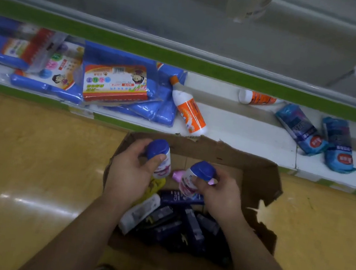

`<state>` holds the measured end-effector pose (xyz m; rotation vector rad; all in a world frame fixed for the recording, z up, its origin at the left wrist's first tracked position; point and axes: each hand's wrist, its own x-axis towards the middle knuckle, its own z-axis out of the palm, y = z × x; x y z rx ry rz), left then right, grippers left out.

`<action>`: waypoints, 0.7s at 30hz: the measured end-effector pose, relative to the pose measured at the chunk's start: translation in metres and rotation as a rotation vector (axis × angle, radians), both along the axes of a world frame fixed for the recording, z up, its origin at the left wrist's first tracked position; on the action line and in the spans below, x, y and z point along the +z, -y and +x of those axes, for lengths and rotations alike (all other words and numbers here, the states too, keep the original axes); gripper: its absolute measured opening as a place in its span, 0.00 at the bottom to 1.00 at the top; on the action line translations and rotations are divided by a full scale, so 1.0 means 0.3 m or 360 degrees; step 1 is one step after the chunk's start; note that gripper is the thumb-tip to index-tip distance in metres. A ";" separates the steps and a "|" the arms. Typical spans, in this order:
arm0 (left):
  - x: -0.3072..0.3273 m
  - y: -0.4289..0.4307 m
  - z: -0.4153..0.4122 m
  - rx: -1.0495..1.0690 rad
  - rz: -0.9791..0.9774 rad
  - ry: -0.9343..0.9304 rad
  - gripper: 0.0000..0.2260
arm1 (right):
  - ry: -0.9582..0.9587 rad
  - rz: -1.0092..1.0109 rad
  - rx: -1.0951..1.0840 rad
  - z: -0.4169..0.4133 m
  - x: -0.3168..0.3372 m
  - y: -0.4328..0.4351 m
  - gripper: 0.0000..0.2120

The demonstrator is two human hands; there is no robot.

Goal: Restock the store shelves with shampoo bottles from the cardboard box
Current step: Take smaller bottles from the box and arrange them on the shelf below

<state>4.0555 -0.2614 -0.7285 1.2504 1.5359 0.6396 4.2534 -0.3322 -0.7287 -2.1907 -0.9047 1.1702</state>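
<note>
Plainly, in the head view, both hands are occupied: the left hand curls round a white left bottle just under its blue cap, and the right hand pinches a matching right bottle near its cap; both bottles are held above the open cardboard box on the floor, near each other but apart. They look like small rigid plastic, light enough for one hand each; the glossy labels are probably a little slippery, so a wrap round the body below the cap seems safer than a pull on the cap itself; a knock would likely not harm them.

By count, two bottles are in hand; in the box lie one pink bottle, one white bottle on its side, one yellow item of uncertain kind, and a heap of dark bottles too overlapped to count. On the lower shelf lie two orange-labelled bottles, two blue packets at the right, and a stack of blue packs at the left; the upper shelf lies just beyond, a likely place for them.
</note>
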 end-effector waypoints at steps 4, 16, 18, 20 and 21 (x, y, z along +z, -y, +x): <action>0.249 0.001 0.013 -0.0080 -0.0022 -0.0015 0.11 | -0.0009 -0.0052 -0.0008 -0.027 0.241 0.031 0.16; 1.093 0.093 0.059 -0.0139 0.0149 -0.0276 0.14 | 0.0125 0.0077 -0.0124 -0.101 1.111 -0.020 0.13; 1.214 0.112 0.063 -0.0114 0.0122 -0.0315 0.14 | 0.0113 0.0091 -0.0170 -0.105 1.244 -0.019 0.14; 1.336 0.123 0.067 -0.0080 0.0126 -0.0340 0.14 | 0.0098 0.0104 -0.0199 -0.101 1.372 -0.012 0.14; 1.396 0.128 0.068 -0.0074 0.0139 -0.0363 0.14 | 0.0089 0.0113 -0.0201 -0.096 1.432 -0.005 0.13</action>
